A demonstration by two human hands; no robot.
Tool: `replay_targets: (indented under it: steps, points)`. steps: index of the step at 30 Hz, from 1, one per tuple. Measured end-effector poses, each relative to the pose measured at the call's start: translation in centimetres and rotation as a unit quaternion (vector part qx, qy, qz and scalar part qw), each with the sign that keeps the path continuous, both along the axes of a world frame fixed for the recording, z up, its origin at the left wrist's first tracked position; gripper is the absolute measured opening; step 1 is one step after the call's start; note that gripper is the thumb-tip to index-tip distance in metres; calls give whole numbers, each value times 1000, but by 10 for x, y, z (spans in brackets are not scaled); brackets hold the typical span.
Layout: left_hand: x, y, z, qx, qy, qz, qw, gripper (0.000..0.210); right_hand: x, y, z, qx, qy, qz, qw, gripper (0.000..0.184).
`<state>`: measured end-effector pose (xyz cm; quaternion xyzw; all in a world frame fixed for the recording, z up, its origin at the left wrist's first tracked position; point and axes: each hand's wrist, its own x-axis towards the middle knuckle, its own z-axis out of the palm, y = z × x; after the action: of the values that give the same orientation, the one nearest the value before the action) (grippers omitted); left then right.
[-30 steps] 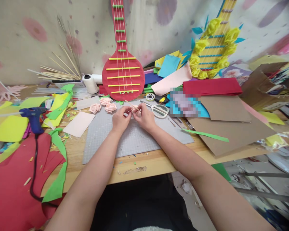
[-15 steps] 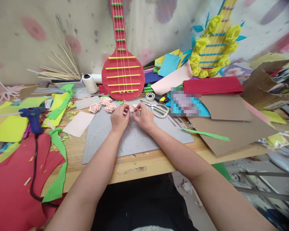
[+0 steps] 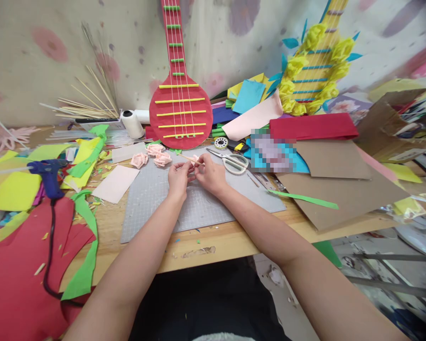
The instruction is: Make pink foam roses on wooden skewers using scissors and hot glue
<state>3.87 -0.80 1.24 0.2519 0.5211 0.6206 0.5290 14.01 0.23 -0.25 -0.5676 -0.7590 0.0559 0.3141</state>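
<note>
My left hand (image 3: 178,180) and my right hand (image 3: 212,175) meet over the grey cutting mat (image 3: 149,199). A thin wooden stick (image 3: 186,157) slants between them, its right end pinched by my right hand. The fingers of my left hand are closed on a small pale pink paper piece (image 3: 195,157) beside the stick, partly hidden by the fingers. Left of the hands lie several pale pink paper roses (image 3: 162,159). White-handled scissors (image 3: 236,163) rest on the mat, just right of my right hand.
A red paper lute (image 3: 181,113) leans at the back; a yellow one with paper flowers (image 3: 314,71) stands to its right. On the left are a blue glue gun (image 3: 48,176), its black cord, and coloured paper scraps. Brown cardboard (image 3: 344,199) covers the right side.
The stick has dropped slightly and moved a little left. My left hand has turned, its fingers now reaching more to the right, toward the other hand.
</note>
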Motion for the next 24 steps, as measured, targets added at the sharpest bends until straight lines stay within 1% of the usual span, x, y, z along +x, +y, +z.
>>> replay_targets:
  steps: [2, 4, 7, 9, 11, 13, 15, 17, 19, 21, 22, 23, 24]
  points:
    - [0, 0, -1, 3, -12, -5, 1000, 22, 0, 0, 0, -4, -8, 2, 1000, 23]
    - [0, 1, -2, 8, -3, -1, 1000, 26, 0, 0, -1, -11, -17, 15, 1000, 22]
    - [-1, 2, -3, 8, 20, -17, 1000, 30, 2, 0, -1, -12, -28, 61, 998, 22]
    - [-3, 3, -3, 9, 33, -28, 999, 31, 5, -1, 1, -6, -18, 88, 996, 24]
    - [-6, 5, -3, 7, 45, -22, 999, 30, 11, 0, 5, 4, 24, 85, 996, 25]
    - [-9, 6, -4, 6, 45, -8, 999, 28, 18, 2, 8, 13, 106, 49, 993, 25]
    - [-11, 7, -4, 8, 35, 2, 999, 26, 25, 7, 10, 8, 207, -3, 978, 26]
    - [-13, 7, -4, 14, 28, 3, 999, 27, 30, 14, 10, -34, 287, -40, 957, 29]
    - [-12, 7, -3, 16, 34, 1, 999, 29, 32, 20, 7, -141, 333, -50, 931, 33]
    - [-11, 6, -2, 11, 43, 0, 999, 28, 31, 24, 4, -256, 361, -28, 896, 34]
    - [-10, 5, -2, 8, 47, -3, 999, 27, 29, 24, 3, -294, 374, -12, 880, 33]
    - [-9, 5, -2, 7, 50, -7, 999, 26, 27, 24, 2, -314, 385, 5, 868, 32]
    - [-8, 5, -2, 6, 54, -14, 998, 27, 26, 23, 1, -319, 396, 20, 861, 32]
